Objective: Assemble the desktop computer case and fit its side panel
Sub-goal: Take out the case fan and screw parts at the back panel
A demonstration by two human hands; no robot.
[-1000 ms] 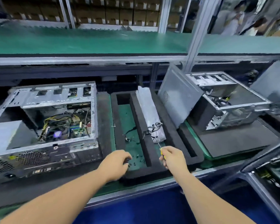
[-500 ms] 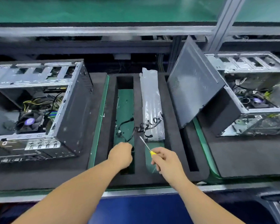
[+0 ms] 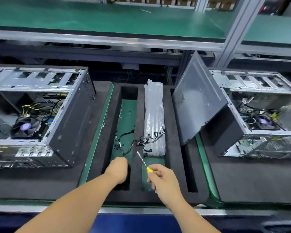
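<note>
Lying on its side at the left, one open case point(image 3: 39, 118) shows its fan and cables upward, and its long axis runs from near to far. A second open case point(image 3: 259, 125) lies the same way at the right. The side panel point(image 3: 196, 101) leans tilted against the left wall of this right case, with its lower edge down beside the foam tray point(image 3: 173, 165). The tray stands between the two cases and has long slots that run away from the person. A plastic bag point(image 3: 154, 118) lies along the middle slot, and black cables point(image 3: 129, 140) and small screws lie in the left slot on the green mat.

The left hand point(image 3: 118, 169) reaches down into the left slot; its fingers are hidden, so I cannot tell if it holds something. The right hand point(image 3: 163, 179) grips a screwdriver point(image 3: 144, 163) by the yellow handle. The shaft points up and to the left, toward the cables, above the foam wall between two slots.
</note>
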